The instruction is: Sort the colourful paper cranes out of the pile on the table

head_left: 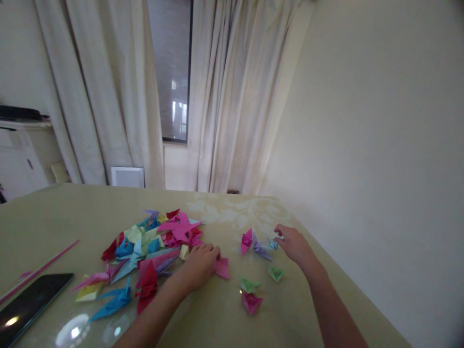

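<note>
My left hand [201,265] is at the right edge of a heap of folded paper pieces, its fingers bent down onto a pink folded paper [222,268]. The fingertips are partly hidden. My right hand [293,244] hovers beside a small light blue paper crane [273,244], thumb and forefinger apart with nothing between them. Left of that crane are a purple paper crane [261,248] and a magenta folded paper piece [247,241]. Nearer me lie two green paper boats [249,285] [276,274] and a pink paper boat [251,303].
The heap includes a pink pinwheel [180,228], a red crane [147,286] and a blue crane [115,302]. A black phone [34,302] and a thin pink stick [43,267] lie at the left of the table [308,319]. A wall [380,169] borders its right side.
</note>
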Demonstrator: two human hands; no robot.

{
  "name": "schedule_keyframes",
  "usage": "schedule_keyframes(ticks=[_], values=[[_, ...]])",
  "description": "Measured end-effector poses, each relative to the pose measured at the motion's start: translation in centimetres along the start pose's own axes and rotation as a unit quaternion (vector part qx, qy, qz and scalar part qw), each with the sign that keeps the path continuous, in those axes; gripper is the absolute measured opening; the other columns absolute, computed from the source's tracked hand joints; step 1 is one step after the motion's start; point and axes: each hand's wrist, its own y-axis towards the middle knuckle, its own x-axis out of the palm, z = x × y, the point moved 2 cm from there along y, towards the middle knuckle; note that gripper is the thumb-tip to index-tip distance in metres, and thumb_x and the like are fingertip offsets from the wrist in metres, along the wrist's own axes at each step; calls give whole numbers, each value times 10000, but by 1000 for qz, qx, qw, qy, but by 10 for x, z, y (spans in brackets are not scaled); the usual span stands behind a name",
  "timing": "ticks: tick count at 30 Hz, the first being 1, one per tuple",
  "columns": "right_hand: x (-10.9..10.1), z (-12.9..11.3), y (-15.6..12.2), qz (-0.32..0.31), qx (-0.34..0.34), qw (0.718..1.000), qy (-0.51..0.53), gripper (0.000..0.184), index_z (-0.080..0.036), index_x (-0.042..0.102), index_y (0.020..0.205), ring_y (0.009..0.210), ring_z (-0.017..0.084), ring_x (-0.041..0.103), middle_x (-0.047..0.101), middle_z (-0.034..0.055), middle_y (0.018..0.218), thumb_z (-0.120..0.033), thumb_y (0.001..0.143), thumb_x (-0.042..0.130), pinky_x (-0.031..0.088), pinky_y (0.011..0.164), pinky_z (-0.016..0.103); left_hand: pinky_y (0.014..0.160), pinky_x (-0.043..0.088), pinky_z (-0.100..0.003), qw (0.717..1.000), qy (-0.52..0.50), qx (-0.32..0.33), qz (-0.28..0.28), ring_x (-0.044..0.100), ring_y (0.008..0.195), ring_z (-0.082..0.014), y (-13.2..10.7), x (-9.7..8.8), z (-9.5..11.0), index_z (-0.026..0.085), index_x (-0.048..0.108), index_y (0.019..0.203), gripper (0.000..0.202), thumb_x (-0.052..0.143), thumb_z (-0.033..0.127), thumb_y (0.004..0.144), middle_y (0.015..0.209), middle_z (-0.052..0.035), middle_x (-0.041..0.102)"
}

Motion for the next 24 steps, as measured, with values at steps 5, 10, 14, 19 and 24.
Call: schedule_keyframes(ticks=[5, 10, 14, 19, 24], values=[[-59, -33, -44, 128, -87, 976, 152, 256, -209, 712, 1194, 875, 195, 725, 762, 92, 1173, -349, 1017, 592, 546, 778, 304, 907, 497, -332, 996, -83, 39, 14, 688, 1041, -240, -2, -26, 23, 203, 691, 1099, 227, 605, 148, 897, 1111, -85, 755], [-83, -75, -110, 150, -195, 919, 309, 325, -231, 722, 1227, 862, 186, 693, 756, 83, 1110, -462, 1003, 676, 563, 707, 274, 806, 476, -275, 925, -332, 125, 135, 616, 875, -177, -29, -81, 78, 192, 645, 879, 178, 654, 340, 977, 877, -9, 668], [-63, -80, -153, 56, -212, 889, 401, 399, -277, 683, 1350, 830, 163, 684, 750, 62, 1098, -411, 979, 743, 574, 729, 267, 708, 439, -245, 843, -507, 165, 72, 561, 779, -138, -60, -99, 114, 181, 658, 866, 201, 766, 343, 916, 812, 28, 609], [-38, -78, -199, 13, -132, 842, 523, 313, -287, 676, 1302, 722, 138, 658, 701, 7, 875, -370, 1002, 718, 549, 629, 222, 714, 478, -247, 836, -523, 160, 40, 601, 806, -145, -85, -81, 139, 197, 679, 1045, 155, 729, 305, 946, 887, 9, 641], [-2, -79, -249, 93, 28, 805, 586, 622, -301, 483, 1503, 610, 126, 617, 706, 18, 937, -437, 960, 755, 488, 479, 199, 774, 567, -261, 914, -333, 123, 195, 674, 852, -159, -143, -20, 156, 296, 573, 1321, 354, 663, 263, 980, 1102, -40, 685]])
